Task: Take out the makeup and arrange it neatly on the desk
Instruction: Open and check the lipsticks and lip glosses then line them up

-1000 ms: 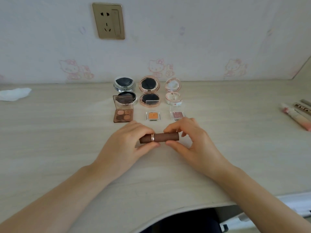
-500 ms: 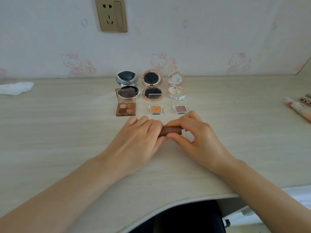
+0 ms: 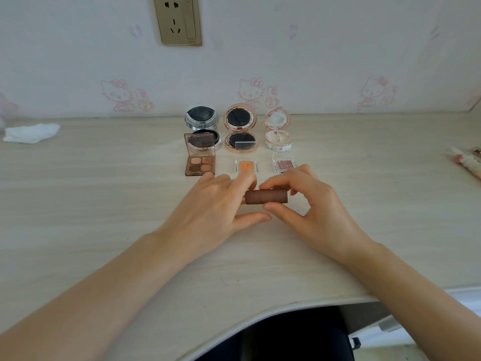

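A brown lipstick tube (image 3: 266, 197) lies level just above the desk (image 3: 104, 204), held at both ends. My left hand (image 3: 216, 207) wraps its fingers over the tube's left end and hides it. My right hand (image 3: 312, 212) pinches the right part between thumb and forefinger. Behind the hands stand two neat rows of open makeup: a silver compact (image 3: 201, 121), a rose-gold compact (image 3: 240, 127) and a pink clear compact (image 3: 278, 127), then a brown eyeshadow palette (image 3: 200, 164), an orange single shadow (image 3: 246, 165) and a pink single shadow (image 3: 284, 164).
A crumpled white tissue (image 3: 31, 132) lies at the far left of the desk. Several pink and cream tubes (image 3: 467, 161) lie at the right edge. A wall socket (image 3: 177, 19) sits above the wall's cartoon border. The desk's curved front edge (image 3: 260, 315) is close to my body.
My left hand has slid over the tube's left end, hiding the gold ring that showed a second ago. The tube and both hands sit slightly further right.
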Motion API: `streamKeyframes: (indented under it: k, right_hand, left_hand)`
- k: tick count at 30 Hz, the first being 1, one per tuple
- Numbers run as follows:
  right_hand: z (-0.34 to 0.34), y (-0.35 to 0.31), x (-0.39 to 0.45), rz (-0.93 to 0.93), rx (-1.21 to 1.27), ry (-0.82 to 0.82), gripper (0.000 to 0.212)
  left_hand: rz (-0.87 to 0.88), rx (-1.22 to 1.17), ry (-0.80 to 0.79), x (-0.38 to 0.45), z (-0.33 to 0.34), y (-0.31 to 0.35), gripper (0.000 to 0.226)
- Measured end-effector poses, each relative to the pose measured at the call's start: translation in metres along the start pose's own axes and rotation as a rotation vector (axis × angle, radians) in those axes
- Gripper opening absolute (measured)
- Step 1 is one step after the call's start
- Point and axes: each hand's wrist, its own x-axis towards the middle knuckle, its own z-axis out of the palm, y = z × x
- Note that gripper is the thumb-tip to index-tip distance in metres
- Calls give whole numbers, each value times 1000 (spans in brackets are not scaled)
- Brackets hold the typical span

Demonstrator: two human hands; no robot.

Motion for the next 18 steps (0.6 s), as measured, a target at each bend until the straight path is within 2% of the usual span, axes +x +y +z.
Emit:
streamKeyframes:
  k: [4,8,11,18]
  right_hand:
    - [-2,-1,1,6,52,34,22]
    - [-6,-3,2,45,284,67,21]
    - [-11,-4,3,99,444,171,18]
    - [-8,1,4,170,461,227,13]
  left_hand:
    - [-84,-155,-8,-4,5,-1,46]
    - [-213,-368,-23,-8,10,0,36]
    - [-285,-530,-12,-7,13,-3,31]
    - [-370,-766,-39,-7,14,-6,13]
